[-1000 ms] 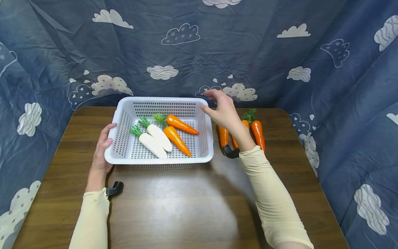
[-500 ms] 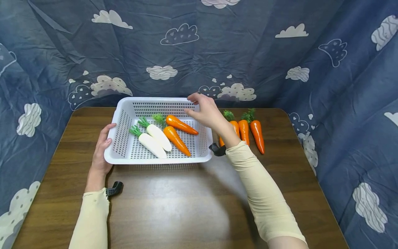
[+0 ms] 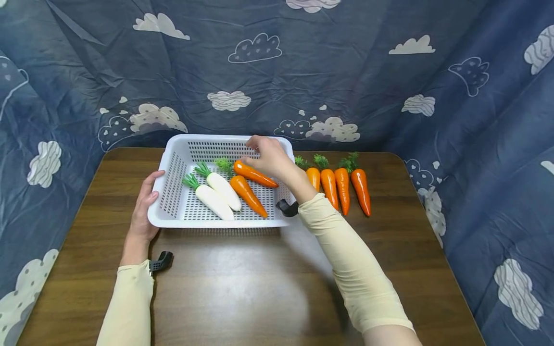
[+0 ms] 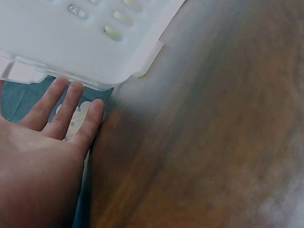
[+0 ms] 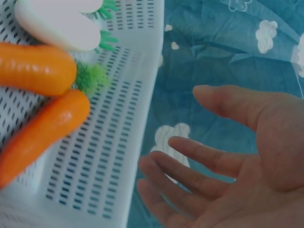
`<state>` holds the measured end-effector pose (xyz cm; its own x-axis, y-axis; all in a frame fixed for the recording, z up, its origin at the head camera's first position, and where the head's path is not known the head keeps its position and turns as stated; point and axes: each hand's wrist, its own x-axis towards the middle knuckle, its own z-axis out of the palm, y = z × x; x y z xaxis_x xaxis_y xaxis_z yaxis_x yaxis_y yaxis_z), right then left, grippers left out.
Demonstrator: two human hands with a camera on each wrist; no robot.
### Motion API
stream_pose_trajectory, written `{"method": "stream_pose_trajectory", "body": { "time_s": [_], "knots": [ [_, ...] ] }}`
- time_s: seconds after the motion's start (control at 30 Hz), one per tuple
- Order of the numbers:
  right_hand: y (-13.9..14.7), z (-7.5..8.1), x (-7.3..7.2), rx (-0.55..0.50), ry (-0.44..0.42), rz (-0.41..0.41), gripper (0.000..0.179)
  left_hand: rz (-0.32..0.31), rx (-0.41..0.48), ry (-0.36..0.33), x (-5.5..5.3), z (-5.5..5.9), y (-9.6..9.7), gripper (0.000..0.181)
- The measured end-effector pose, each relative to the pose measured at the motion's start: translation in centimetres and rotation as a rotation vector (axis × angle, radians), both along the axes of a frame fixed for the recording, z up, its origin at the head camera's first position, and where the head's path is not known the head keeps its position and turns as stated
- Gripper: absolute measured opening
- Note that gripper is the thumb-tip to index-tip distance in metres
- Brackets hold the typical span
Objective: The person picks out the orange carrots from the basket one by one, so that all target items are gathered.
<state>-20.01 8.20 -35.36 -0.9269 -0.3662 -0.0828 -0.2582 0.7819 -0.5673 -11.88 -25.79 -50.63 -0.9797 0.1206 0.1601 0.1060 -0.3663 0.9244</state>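
A white slotted plastic basket (image 3: pixel 220 224) sits on the table and holds two white radishes (image 3: pixel 214 203) with green tops and two orange carrots (image 3: pixel 248 196). My left hand (image 3: pixel 142 211) is at the basket's left side. In the left wrist view, its straight fingers (image 4: pixel 59 126) touch the basket's white wall (image 4: pixel 61 42). My right hand (image 3: pixel 270 156) hovers over the basket's back right part, close to the upper carrot (image 3: pixel 255 174). In the right wrist view, its fingers (image 5: pixel 190 175) are spread and loosely bent, with nothing between them.
Several more orange carrots (image 3: pixel 342 190) with green tops lie in a row right of the basket, partly behind my right forearm. A brown wooden table (image 3: pixel 233 288) extends in front. Behind it hangs a blue cloth (image 3: pixel 195 72) with a cloud print.
My right hand has moved left from beyond the basket's right rim to above its inside. The row of carrots on the table is now less covered. My left hand and the basket have stayed put.
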Motion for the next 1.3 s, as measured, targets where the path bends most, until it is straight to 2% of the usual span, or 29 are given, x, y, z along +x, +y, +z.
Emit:
{"method": "stream_pose_trajectory", "body": {
  "time_s": [0.33,0.57,0.9,1.07,1.3],
  "knots": [
    [-1.6,-2.1,-0.7,0.012,-0.057,0.022,0.05,0.013,-0.024,-0.009,-0.2,0.1,0.1,0.056],
    [-2.2,-2.9,-0.7,0.032,-0.095,0.002,0.05,0.017,-0.031,-0.002,-0.1,0.3,0.0,0.056],
    [-3.2,-4.2,-0.8,0.052,-0.171,0.028,0.047,0.003,-0.012,-0.011,-0.1,0.2,0.0,0.056],
    [-3.8,-4.7,-1.0,0.098,-0.174,0.054,0.043,-0.006,-0.004,0.001,0.0,0.2,-0.2,0.055],
    [-4.2,-5.3,-1.2,0.154,-0.126,0.107,0.04,0.003,-0.026,-0.017,-0.2,0.1,-0.1,0.057]
  ]
}}
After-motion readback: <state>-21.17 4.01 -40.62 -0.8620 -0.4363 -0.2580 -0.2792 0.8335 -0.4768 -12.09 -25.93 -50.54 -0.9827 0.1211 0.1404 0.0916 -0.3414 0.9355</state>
